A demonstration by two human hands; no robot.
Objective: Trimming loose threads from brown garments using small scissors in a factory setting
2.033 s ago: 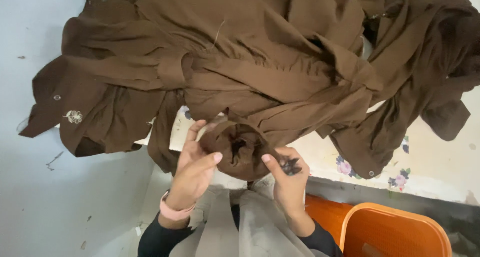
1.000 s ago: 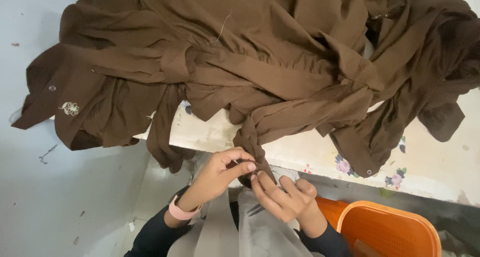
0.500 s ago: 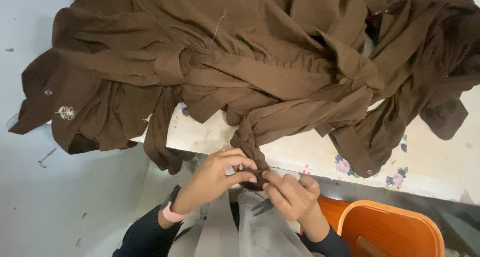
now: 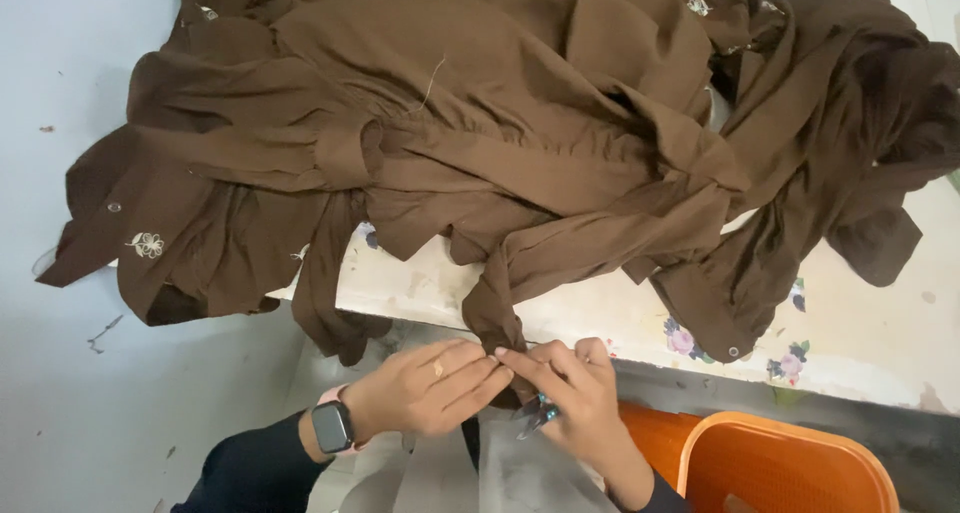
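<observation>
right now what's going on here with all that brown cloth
A person sits at a table edge heaped with brown garments. Both hands meet on one hanging end of cloth: the left hand, with a dark watch on its wrist, pinches the fabric, while the right hand holds a small metal snipping tool against it. An orange basket sits at lower right.
</observation>
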